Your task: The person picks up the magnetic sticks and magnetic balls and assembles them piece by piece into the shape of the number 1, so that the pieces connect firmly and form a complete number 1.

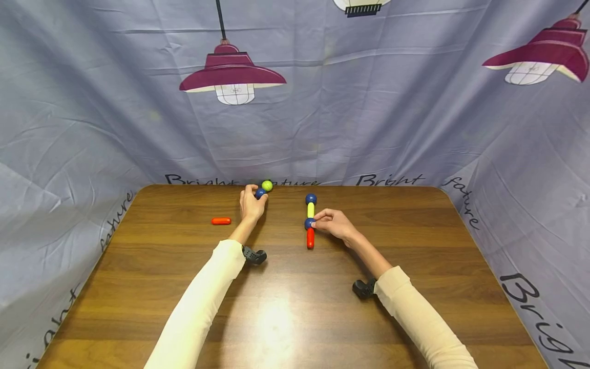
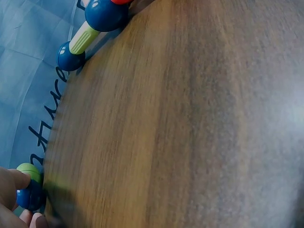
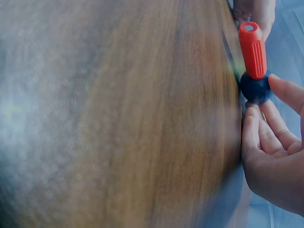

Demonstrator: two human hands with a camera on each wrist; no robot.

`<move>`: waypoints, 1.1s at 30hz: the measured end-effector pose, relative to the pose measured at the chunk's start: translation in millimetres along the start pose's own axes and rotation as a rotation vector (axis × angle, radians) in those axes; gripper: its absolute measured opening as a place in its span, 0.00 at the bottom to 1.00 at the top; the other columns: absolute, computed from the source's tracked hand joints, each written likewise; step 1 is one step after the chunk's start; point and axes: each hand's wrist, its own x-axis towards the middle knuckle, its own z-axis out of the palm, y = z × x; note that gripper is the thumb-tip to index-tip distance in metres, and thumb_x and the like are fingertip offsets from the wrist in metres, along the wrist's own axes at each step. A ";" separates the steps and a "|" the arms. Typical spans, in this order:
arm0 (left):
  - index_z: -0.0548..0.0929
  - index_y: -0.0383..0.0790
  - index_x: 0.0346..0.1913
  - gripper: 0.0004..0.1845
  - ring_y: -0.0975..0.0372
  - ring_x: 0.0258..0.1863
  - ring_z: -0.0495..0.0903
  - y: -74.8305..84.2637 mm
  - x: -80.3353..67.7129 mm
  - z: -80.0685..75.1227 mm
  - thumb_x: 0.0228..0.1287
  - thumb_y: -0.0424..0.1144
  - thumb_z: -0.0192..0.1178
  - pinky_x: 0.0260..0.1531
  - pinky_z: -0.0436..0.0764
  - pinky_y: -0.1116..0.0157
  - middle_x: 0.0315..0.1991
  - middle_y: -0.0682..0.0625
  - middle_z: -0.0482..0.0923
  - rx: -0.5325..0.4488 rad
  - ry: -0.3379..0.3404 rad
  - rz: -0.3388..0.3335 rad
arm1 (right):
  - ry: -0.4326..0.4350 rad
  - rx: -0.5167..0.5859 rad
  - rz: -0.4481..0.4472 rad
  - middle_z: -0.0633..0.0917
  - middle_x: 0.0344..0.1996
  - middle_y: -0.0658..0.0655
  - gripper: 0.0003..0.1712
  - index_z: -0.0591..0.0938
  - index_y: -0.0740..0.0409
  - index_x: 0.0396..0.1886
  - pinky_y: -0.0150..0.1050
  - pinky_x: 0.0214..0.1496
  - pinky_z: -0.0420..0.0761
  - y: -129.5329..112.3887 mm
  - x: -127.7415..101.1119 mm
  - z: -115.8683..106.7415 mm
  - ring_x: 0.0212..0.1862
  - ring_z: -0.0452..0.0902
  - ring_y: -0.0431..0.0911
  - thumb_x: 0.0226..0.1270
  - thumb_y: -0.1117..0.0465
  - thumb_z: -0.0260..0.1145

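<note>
My left hand (image 1: 251,207) is at the far edge of the table, thumb and fingers around a blue ball (image 1: 260,193). A yellow-green ball (image 1: 267,185) sits against it; the left wrist view shows the same blue ball (image 2: 29,196) between the fingers. With thumb and fingertips, my right hand (image 1: 339,225) pinches the middle blue ball (image 1: 309,223) of a straight chain. From that ball a yellow-green rod (image 1: 311,210) runs to another blue ball (image 1: 311,199) at the far end. A red rod (image 3: 253,50) sticks out of its near side.
A loose red rod (image 1: 221,221) lies on the wooden table (image 1: 350,328), left of my left hand. Behind the table's far edge hangs a grey-blue printed curtain (image 1: 322,128), with more curtain on both sides. Each wrist wears a black device (image 1: 255,255).
</note>
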 end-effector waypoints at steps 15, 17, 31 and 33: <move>0.73 0.37 0.50 0.18 0.53 0.42 0.74 -4.5 -16.8 -6.0 0.58 0.38 0.62 0.44 0.74 0.59 0.43 0.43 0.70 -0.088 0.021 0.049 | -0.037 -0.011 0.007 0.83 0.39 0.58 0.18 0.78 0.64 0.45 0.44 0.45 0.75 -15.4 -10.7 -2.3 0.42 0.76 0.47 0.57 0.60 0.68; 0.74 0.36 0.50 0.18 0.53 0.42 0.73 -4.0 -21.6 -6.6 0.58 0.38 0.62 0.44 0.73 0.60 0.43 0.42 0.71 -0.093 0.015 0.072 | -0.035 -0.017 -0.001 0.83 0.40 0.58 0.18 0.78 0.64 0.45 0.44 0.46 0.75 -18.2 -14.1 -1.7 0.42 0.76 0.46 0.57 0.60 0.68; 0.77 0.36 0.47 0.16 0.55 0.40 0.75 -3.0 -44.6 -10.4 0.56 0.37 0.64 0.43 0.74 0.62 0.41 0.43 0.74 -0.113 -0.043 0.121 | -0.044 0.031 0.015 0.83 0.39 0.60 0.19 0.78 0.66 0.46 0.49 0.48 0.74 -12.7 -8.2 -2.0 0.42 0.77 0.49 0.57 0.62 0.68; 0.77 0.35 0.47 0.17 0.55 0.40 0.75 -2.1 -48.0 -11.0 0.56 0.37 0.64 0.43 0.75 0.61 0.41 0.43 0.74 -0.122 -0.050 0.128 | -0.036 0.032 0.023 0.84 0.39 0.58 0.19 0.78 0.64 0.45 0.46 0.47 0.74 -6.0 -3.4 -2.3 0.42 0.77 0.49 0.56 0.61 0.69</move>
